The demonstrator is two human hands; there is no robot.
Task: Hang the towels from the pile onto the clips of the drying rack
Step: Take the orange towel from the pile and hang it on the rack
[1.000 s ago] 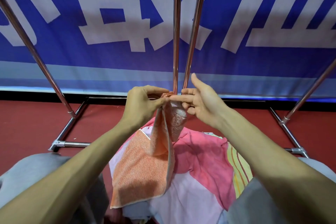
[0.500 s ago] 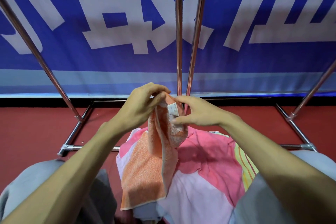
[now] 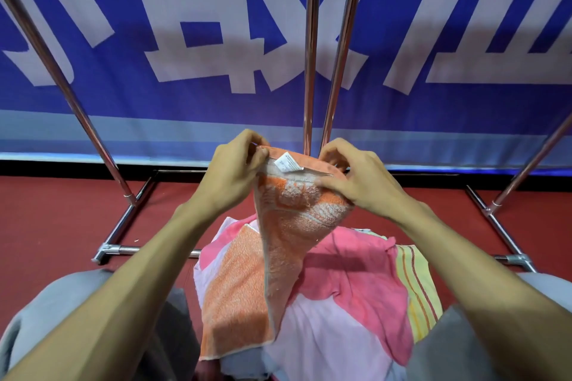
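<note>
Backdrop: one blue banner (image 3: 216,96) with large white characters fills the upper half of the view. Below it we see red floor (image 3: 46,226).

Drying rack (image 3: 310,56): we count four metal tubes rising from a floor-level base frame. Two stand close together at centre, and one slants at each side.

Pile of towels (image 3: 356,272): it lies at the near edge of the rack's base frame, between two grey-clad knees (image 3: 46,318). We count three towels showing in it: one pink, one pale pink, one yellow-striped (image 3: 414,288).

Orange towel (image 3: 294,219): one, raised above the pile. Its long axis runs from the hands down towards us. The top hem runs left to right between the hands, in front of the two central tubes. The lower end drapes over the pile's left side.

Hands: two, level with each other, one at each end of the top hem. The left hand (image 3: 229,182) pinches the hem's left corner between thumb and curled fingers. The right hand (image 3: 362,185) pinches the right end, thumb on the near face, fingers curled over the hem.

One white label (image 3: 288,162) sits on the hem between the hands, facing us.
</note>
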